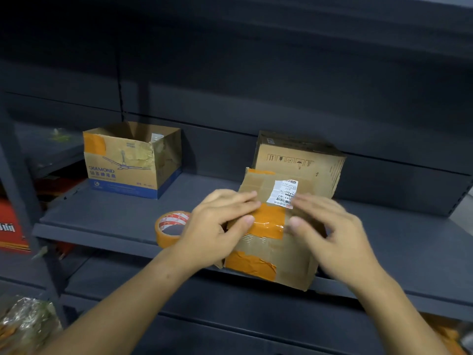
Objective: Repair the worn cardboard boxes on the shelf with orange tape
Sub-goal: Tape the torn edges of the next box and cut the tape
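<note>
Cardboard box (pixel 130 160) marked "DIAMOND"

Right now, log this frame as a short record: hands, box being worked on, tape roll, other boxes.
left hand: flat on the orange tape strip
right hand: open, blurred, at the front box
tape roll: on the shelf, left of the front box
fan box: open, back left
third box: behind the front box

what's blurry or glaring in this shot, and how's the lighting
Head view: the right hand is smeared by motion blur, the left hand sharper; glare glints off the orange tape strip on the cardboard box; lighting is dim, the upper shelf nearly black; wide-angle bending at edges.
</note>
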Demonstrator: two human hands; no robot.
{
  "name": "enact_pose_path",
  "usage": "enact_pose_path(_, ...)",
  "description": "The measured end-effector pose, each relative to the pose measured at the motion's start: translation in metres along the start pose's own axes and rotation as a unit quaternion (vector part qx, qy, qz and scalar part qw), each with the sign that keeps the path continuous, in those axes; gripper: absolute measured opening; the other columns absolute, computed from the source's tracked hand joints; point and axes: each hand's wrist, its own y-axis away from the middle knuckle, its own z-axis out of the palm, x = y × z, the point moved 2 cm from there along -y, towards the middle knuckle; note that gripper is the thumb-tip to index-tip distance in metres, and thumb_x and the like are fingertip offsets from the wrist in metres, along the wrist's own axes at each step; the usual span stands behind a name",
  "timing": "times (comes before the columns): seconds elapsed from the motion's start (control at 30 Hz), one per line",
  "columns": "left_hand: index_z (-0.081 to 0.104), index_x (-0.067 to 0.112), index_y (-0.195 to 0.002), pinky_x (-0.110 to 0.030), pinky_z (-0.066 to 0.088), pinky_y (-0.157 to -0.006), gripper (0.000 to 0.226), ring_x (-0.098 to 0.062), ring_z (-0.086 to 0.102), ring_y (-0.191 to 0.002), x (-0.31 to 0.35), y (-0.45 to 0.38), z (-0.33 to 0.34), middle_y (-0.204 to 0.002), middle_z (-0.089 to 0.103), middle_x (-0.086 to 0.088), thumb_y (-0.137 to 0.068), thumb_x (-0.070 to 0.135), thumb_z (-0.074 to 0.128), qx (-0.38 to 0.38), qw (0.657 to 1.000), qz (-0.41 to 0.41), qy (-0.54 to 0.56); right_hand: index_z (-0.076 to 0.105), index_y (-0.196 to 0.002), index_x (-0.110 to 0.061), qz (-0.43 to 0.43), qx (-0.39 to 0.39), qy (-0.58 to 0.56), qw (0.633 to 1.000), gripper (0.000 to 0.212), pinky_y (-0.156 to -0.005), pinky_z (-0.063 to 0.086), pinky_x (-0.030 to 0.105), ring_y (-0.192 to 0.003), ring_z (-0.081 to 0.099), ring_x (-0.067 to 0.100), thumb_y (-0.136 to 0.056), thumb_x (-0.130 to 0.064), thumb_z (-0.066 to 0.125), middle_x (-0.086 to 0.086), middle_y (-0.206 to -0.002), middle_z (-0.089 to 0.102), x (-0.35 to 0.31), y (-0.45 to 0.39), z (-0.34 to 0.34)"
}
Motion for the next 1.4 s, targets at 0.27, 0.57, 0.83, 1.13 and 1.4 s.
enact_pose_path(0.27,0.068,0.025,-0.127,-0.036,0.041,-0.113,0.034,-0.001,0.045,-0.134,-0.012,0.006,0.012,-0.132,0.062,0.018,-0.096,0.033,0.059,-0.03,0.999,-0.019,-0.011,0.064,-0.13,-0.022,-0.059,-0.067,0.011,0.996,0.05,-0.118,0.034,0.047,-0.138,0.047,0.006,-0.087,-0.047,0.065,-0.014,-0.136,0.06,0.02,0.007,0.013)
enact_pose_path(0.57,0.068,0.027,-0.124,-0.013,0.033,-0.112,0.039,0.007,0.045,-0.132,-0.005,0.007,0.009,-0.129,0.06,0.024,-0.089,0.042,0.062,-0.036,0.999,-0.025,-0.011,0.064,-0.13,-0.03,-0.017,-0.114,0.033,0.993,0.041,-0.122,0.027,0.039,-0.138,0.043,-0.002,-0.09,-0.041,0.068,-0.024,-0.136,0.055,0.017,0.003,0.005)
enact_pose_path(0.83,0.071,0.027,-0.12,-0.014,0.035,-0.111,0.033,0.006,0.046,-0.131,-0.001,0.014,0.014,-0.126,0.063,0.023,-0.089,0.035,0.064,-0.014,0.999,-0.038,-0.011,0.079,-0.109,-0.028,-0.047,-0.004,0.231,0.972,0.033,-0.096,0.053,0.054,-0.113,0.07,0.025,-0.085,-0.046,0.064,-0.006,-0.116,0.075,-0.013,0.011,0.025)
enact_pose_path(1.13,0.063,0.038,-0.123,-0.017,0.035,-0.113,0.039,0.009,0.042,-0.134,0.009,0.029,0.023,-0.128,0.056,0.034,-0.088,0.023,0.071,0.041,0.996,-0.084,0.001,0.08,-0.106,-0.03,-0.047,0.045,0.224,0.973,0.042,-0.099,0.051,0.053,-0.114,0.069,0.022,-0.09,-0.053,0.049,-0.008,-0.115,0.075,-0.014,0.021,0.027)
enact_pose_path(1.4,0.069,0.035,-0.096,-0.042,0.043,-0.09,0.032,-0.017,0.048,-0.098,0.071,0.064,0.065,-0.113,0.053,0.01,-0.072,0.023,0.086,0.28,0.909,-0.309,0.003,0.081,-0.103,-0.026,-0.046,0.114,0.248,0.961,0.038,-0.105,0.046,0.054,-0.115,0.068,0.026,-0.089,-0.049,0.054,-0.003,-0.116,0.075,-0.023,0.043,0.039)
